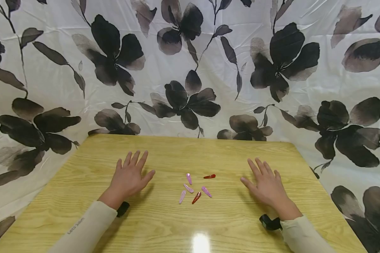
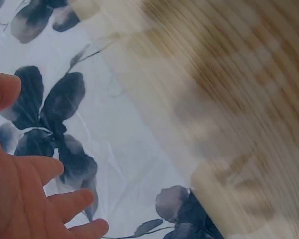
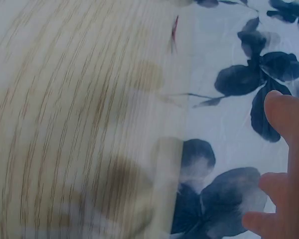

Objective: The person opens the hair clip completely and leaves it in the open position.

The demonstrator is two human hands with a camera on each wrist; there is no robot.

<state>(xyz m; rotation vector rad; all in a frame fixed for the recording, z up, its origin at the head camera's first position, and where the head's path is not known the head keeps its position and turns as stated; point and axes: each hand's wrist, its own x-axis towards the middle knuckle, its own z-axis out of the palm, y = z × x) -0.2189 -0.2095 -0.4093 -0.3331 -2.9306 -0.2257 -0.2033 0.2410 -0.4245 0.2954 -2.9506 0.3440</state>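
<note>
Several small snap hair clips lie loosely grouped at the middle of the table. A red clip sits at the back right of the group, and a darker red clip at its front. The others are pink or lilac, among them a pink clip, a lilac clip and a pale pink clip. To the left of them my left hand hovers over the table, fingers straight and spread, holding nothing. On the opposite side my right hand is likewise spread, apart from the clips.
The wooden table ends at the back against a white cloth printed with dark flowers, which also hangs at both sides. Black wrist cameras sit under both cuffs, the right camera showing most. Light glares near the table's front.
</note>
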